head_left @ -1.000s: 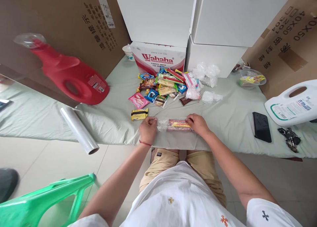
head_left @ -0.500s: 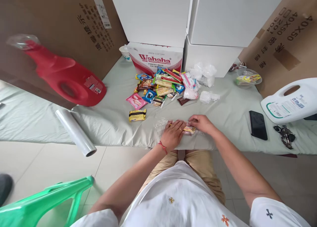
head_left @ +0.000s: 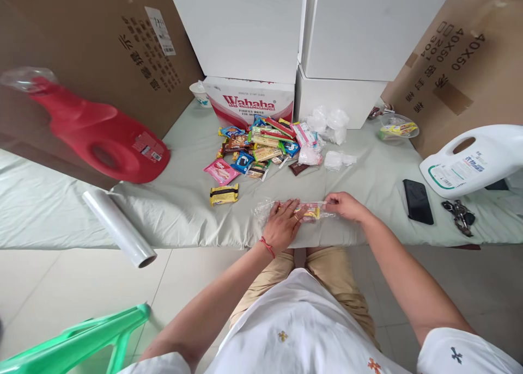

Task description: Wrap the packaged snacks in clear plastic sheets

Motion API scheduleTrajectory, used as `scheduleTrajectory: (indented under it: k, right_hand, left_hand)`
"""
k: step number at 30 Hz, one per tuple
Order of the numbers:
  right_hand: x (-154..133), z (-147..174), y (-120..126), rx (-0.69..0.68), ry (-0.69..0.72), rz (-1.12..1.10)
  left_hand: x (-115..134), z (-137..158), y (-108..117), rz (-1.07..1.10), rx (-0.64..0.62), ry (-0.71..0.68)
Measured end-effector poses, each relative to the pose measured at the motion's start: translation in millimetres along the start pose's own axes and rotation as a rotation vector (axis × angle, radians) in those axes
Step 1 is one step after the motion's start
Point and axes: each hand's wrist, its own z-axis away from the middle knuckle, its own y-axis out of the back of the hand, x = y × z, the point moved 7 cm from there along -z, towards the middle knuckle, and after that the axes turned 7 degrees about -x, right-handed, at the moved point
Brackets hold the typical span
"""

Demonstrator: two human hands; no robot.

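Note:
At the near edge of the cloth-covered table [head_left: 196, 221] lies a yellow and red snack packet [head_left: 311, 213] in clear plastic film [head_left: 261, 208]. My left hand [head_left: 281, 221] presses flat over the packet's left part, fingers spread, hiding some of it. My right hand [head_left: 344, 206] pinches the film's right end, a little away from the packet. Beyond my hands is a heap of wrapped snacks [head_left: 265, 145]. A yellow snack packet [head_left: 224, 195] and a pink snack packet [head_left: 221, 171] lie on its left side. Crumpled clear plastic [head_left: 337, 160] sits on the right.
A film roll [head_left: 120, 230] overhangs the front edge at left, near a red jug [head_left: 106, 134]. To the right are a phone [head_left: 417, 201], keys [head_left: 460, 217] and a white detergent bottle [head_left: 469, 161]. A Wahaba-type carton [head_left: 249, 99] and white boxes [head_left: 347, 31] stand behind. A green stool [head_left: 81, 336] is below.
My right hand has moved right, away from the packet, drawing the film's end out. More of the packet shows between my hands. The left hand stays on it, and the camera view has shifted slightly.

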Motion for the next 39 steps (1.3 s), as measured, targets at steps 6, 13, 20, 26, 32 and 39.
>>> scheduleTrajectory:
  k: [6, 13, 20, 26, 32, 39]
  right_hand:
    - [4.9, 16.1, 15.9, 0.297, -0.078, -0.141]
    - [11.8, 19.9, -6.7, 0.280, -0.123, -0.134]
    - [12.7, 19.6, -15.2, 0.408, -0.129, -0.200]
    - [-9.7, 12.7, -20.9, 0.582, -0.073, -0.057]
    - [-67.9, 9.3, -71.3, 0.484, 0.152, 0.406]
    - [-66.8, 31.1, -106.9, 0.426, 0.349, 0.535]
  left_hand:
    - [5.1, -0.5, 6.3, -0.004, -0.008, 0.100]
    - [7.3, 2.4, 6.4, -0.002, 0.018, 0.105]
    - [7.8, 5.5, 2.1, -0.044, 0.040, 0.096]
    - [8.6, 3.9, 1.9, -0.056, 0.033, 0.117]
    - [6.0, 1.3, 1.8, 0.022, 0.043, 0.153]
    - [-35.7, 25.3, 23.2, 0.517, 0.324, 0.185]
